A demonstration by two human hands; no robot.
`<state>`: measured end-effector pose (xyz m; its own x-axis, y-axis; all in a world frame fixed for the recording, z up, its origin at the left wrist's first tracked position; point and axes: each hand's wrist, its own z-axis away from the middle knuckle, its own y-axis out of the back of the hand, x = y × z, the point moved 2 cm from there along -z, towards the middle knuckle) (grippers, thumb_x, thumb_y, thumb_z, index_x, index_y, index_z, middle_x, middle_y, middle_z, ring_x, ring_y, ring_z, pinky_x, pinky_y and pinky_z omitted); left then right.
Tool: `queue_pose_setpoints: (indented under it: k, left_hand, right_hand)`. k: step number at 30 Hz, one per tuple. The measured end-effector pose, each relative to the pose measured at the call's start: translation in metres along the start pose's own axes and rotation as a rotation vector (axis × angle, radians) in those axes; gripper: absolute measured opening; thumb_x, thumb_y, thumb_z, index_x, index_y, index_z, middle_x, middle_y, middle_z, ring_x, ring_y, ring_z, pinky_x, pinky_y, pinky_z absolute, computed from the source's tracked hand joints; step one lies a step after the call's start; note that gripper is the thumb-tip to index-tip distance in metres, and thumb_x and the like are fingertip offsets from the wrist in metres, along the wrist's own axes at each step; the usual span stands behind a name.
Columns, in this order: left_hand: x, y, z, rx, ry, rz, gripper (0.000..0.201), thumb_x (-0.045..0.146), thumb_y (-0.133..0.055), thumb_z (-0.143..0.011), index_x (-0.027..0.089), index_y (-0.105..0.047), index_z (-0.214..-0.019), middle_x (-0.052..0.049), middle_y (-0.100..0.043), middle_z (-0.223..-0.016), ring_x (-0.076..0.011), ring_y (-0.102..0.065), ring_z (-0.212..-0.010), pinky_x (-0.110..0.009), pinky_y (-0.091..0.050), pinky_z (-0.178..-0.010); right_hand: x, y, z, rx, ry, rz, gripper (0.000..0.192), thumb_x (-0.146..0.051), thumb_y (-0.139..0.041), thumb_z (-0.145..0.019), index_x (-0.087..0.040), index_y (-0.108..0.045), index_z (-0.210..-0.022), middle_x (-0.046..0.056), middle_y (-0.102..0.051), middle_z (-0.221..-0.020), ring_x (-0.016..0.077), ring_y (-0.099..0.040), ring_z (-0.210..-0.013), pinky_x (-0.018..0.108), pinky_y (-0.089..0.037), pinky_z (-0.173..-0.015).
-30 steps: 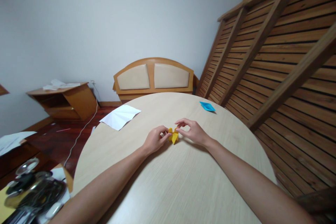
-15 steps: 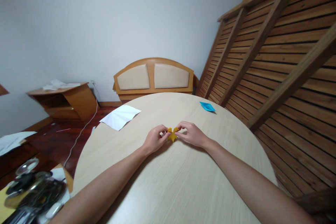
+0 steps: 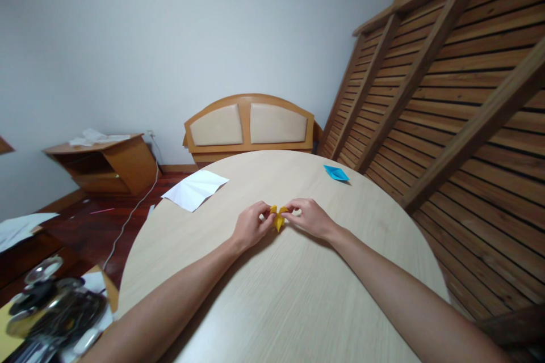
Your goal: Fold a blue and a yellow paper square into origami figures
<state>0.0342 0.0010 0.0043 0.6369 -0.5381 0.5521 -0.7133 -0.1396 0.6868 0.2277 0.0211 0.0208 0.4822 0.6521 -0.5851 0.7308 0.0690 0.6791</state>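
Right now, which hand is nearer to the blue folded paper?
Right: the right hand is in front and to the left of the blue folded paper; the left hand is farther left.

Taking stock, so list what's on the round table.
A white sheet, blue folded paper; the left hand and right hand hold yellow folded paper. What's under the white sheet is hidden.

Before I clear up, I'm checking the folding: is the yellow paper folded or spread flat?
Folded: the yellow paper shows small pointed flaps, pinched between the left hand and the right hand.

No readable text, no legible labels or numbers
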Motion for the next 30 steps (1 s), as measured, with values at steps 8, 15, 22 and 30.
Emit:
queue_pose_setpoints:
  k: [8,15,22,30]
  left_hand:
    - [-0.005,-0.001,-0.002,0.014,0.052,-0.006,0.022,0.035,-0.055,-0.093,0.019,-0.069,-0.088,-0.004,-0.069,-0.084,-0.0154,-0.062,-0.072,-0.023,-0.048,-0.061]
    - [-0.005,0.000,-0.001,-0.001,0.034,-0.037,0.023,0.034,-0.051,-0.095,0.018,-0.068,-0.090,-0.005,-0.069,-0.086,-0.0161,-0.062,-0.072,-0.024,-0.047,-0.062]
    - [-0.006,-0.001,-0.001,0.003,0.068,-0.004,0.024,0.035,-0.052,-0.094,0.019,-0.068,-0.091,-0.005,-0.070,-0.088,-0.0169,-0.063,-0.075,-0.025,-0.048,-0.064]
    - [-0.014,-0.002,-0.003,0.025,0.091,0.031,0.021,0.033,-0.052,-0.094,0.019,-0.069,-0.095,-0.006,-0.072,-0.094,-0.0185,-0.064,-0.080,-0.029,-0.050,-0.073]
  right_hand:
    - [0.007,0.001,0.000,0.001,-0.008,0.061,0.015,-0.029,-0.063,-0.091,-0.019,-0.071,-0.083,0.004,-0.073,-0.083,0.0181,-0.065,-0.077,0.028,-0.045,-0.070]
    - [0.011,0.000,0.001,0.011,0.006,0.063,0.014,-0.029,-0.062,-0.091,-0.020,-0.071,-0.087,0.004,-0.073,-0.089,0.0180,-0.065,-0.081,0.028,-0.046,-0.074]
    - [0.009,0.001,0.002,0.024,-0.015,0.130,0.014,-0.029,-0.061,-0.092,-0.020,-0.069,-0.088,0.005,-0.073,-0.087,0.0189,-0.065,-0.079,0.030,-0.046,-0.073]
    - [0.009,0.000,0.003,0.004,-0.003,0.054,0.013,-0.025,-0.058,-0.091,-0.020,-0.069,-0.093,0.005,-0.072,-0.091,0.0173,-0.065,-0.080,0.028,-0.048,-0.074]
